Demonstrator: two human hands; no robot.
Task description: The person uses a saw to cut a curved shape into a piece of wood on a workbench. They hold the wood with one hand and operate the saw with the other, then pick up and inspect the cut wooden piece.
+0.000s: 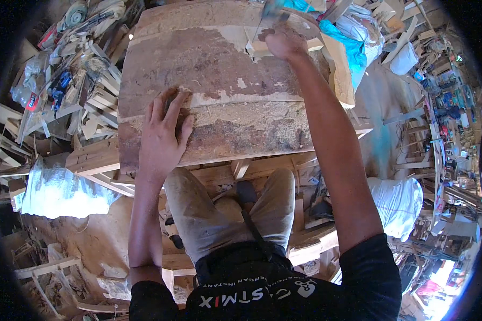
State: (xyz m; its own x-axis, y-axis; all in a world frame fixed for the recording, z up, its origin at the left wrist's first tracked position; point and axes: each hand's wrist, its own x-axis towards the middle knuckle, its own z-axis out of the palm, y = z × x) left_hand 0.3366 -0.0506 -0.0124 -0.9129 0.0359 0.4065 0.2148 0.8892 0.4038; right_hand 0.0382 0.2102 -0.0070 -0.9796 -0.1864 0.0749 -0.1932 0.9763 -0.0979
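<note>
My left hand point(163, 128) lies on the worn wooden bench top point(187, 59), fingers apart and pointing away from me. Nothing shows in its grasp. Near the far edge of the bench, my right hand point(287, 44) is closed, its fingers partly hidden and blurred. It is right at a pale wood strip point(261, 50) lying across the bench. Just beyond the hand is a smeared teal object point(273, 9); I cannot make out its kind or whether the hand grips it.
Sawdust point(241, 120) covers the near part of the bench. Wood offcuts point(99, 101) and a plastic bottle point(25, 98) are heaped at the left. A pale curved board point(339, 69) stands at the bench's right edge, beside a turquoise sheet point(348, 45). A white sack point(396, 206) sits farther right.
</note>
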